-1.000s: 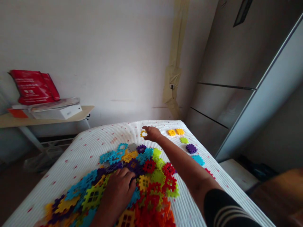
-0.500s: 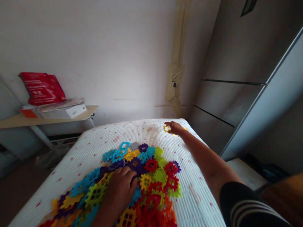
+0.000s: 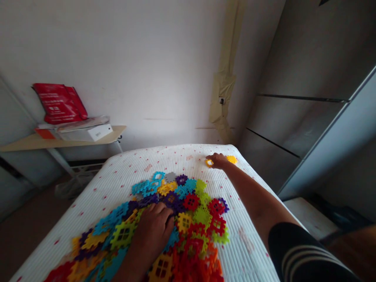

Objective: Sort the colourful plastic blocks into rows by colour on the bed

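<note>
My right hand (image 3: 216,161) is stretched far out over the back of the bed. Its fingers are closed on a small yellow toothed building piece (image 3: 209,163) with an open centre, low over the sheet. Beside that wrist lies another bit of yellow, several toothed pieces (image 3: 232,159) together. My left hand (image 3: 157,223) rests on the near pile of interlocking plastic pieces, palm down and thumb apart, its fingertips partly hidden among purple ones. Around it are a lime green window piece (image 3: 122,235), a yellow window piece (image 3: 184,222), and a red one (image 3: 191,201).
A white quilted sheet (image 3: 249,219) with red dots covers the bed. To the left, a small table (image 3: 79,141) carries a white box (image 3: 95,132) and a red plastic bag (image 3: 60,103). A grey wardrobe (image 3: 282,129) stands at the right, and a wall socket (image 3: 221,100) is behind.
My right hand has lowered slightly with the yellow piece, and its fingers hide more of it. The yellow pieces by the wrist show better. My left hand stays on the pile; the view has shifted.
</note>
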`<state>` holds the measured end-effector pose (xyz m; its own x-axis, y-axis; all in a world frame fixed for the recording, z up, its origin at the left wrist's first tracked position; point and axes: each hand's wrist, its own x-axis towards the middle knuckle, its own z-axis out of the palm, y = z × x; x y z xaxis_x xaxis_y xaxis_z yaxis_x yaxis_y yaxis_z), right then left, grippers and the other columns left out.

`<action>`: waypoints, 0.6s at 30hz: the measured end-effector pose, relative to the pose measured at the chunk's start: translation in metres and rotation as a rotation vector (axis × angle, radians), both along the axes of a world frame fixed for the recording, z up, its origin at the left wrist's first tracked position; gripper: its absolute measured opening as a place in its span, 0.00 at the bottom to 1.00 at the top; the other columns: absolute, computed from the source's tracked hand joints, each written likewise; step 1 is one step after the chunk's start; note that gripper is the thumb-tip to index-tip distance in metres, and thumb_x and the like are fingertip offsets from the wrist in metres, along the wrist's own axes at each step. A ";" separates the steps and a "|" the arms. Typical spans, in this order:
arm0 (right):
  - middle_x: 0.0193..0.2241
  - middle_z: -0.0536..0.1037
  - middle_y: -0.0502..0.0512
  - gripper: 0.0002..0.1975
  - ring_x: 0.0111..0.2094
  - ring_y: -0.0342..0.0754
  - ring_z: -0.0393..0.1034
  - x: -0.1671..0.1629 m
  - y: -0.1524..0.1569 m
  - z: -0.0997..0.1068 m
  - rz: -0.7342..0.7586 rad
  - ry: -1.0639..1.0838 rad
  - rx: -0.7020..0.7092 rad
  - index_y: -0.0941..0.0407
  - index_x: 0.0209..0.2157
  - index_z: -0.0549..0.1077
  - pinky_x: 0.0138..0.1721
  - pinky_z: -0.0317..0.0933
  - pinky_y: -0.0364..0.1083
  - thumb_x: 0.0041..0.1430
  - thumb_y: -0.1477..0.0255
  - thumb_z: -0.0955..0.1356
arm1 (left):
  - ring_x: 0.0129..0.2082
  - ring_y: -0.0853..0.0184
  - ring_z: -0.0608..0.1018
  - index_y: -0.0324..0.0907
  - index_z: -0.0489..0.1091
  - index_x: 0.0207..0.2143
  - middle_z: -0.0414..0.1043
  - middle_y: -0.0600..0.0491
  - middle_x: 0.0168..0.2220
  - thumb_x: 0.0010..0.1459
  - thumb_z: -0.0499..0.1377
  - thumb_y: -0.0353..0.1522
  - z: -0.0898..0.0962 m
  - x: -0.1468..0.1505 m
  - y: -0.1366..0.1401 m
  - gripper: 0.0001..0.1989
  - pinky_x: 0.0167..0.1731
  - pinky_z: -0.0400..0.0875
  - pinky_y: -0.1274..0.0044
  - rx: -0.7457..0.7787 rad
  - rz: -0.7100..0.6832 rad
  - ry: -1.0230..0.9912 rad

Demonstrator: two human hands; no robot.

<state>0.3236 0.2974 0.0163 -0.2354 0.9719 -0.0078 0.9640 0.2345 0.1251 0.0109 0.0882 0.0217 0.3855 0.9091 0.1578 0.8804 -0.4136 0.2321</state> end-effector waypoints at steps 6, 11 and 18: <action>0.45 0.73 0.61 0.22 0.48 0.58 0.65 -0.017 -0.004 0.007 0.034 -0.020 -0.012 0.51 0.47 0.71 0.46 0.56 0.58 0.47 0.76 0.69 | 0.38 0.63 0.68 0.44 0.71 0.33 0.68 0.50 0.33 0.57 0.49 0.31 0.003 0.001 -0.004 0.11 0.39 0.59 0.71 0.029 0.023 -0.004; 0.46 0.72 0.67 0.22 0.50 0.60 0.63 -0.049 -0.013 0.025 0.082 0.050 0.050 0.57 0.47 0.70 0.46 0.54 0.60 0.49 0.83 0.64 | 0.38 0.63 0.68 0.44 0.71 0.32 0.68 0.50 0.33 0.57 0.49 0.30 0.004 0.001 -0.005 0.10 0.39 0.59 0.71 0.049 0.023 -0.013; 0.41 0.77 0.47 0.19 0.39 0.44 0.71 -0.148 -0.044 0.027 0.433 0.278 -0.142 0.51 0.45 0.73 0.39 0.61 0.39 0.48 0.71 0.70 | 0.38 0.63 0.68 0.43 0.71 0.31 0.67 0.50 0.33 0.56 0.50 0.30 0.002 0.001 -0.005 0.10 0.40 0.59 0.70 0.054 0.030 -0.019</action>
